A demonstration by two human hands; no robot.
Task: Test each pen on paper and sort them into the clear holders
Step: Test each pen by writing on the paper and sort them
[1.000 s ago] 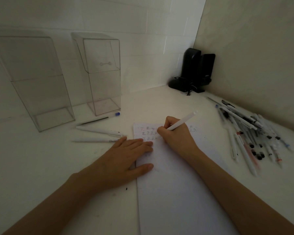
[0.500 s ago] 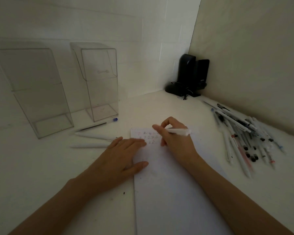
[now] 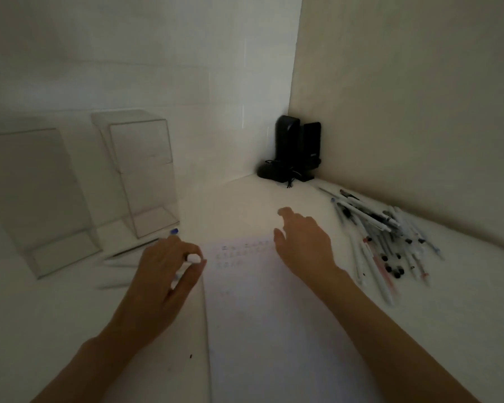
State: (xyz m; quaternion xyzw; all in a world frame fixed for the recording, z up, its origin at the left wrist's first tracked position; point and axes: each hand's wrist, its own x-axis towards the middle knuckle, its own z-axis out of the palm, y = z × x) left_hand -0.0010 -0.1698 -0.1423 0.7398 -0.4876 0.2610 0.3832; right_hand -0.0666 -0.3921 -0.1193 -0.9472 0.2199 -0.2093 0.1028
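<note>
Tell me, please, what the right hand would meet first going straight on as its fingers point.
The open right hand likely crosses bare white table to the white back wall, left of the black upright device.

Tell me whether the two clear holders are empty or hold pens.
Both empty: through the left holder and right holder only their bare floors show. A few pens lie on the table in front.

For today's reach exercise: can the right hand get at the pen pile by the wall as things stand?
Probably yes: the right hand is open and empty, and only bare table lies between it and the pen pile.
</note>
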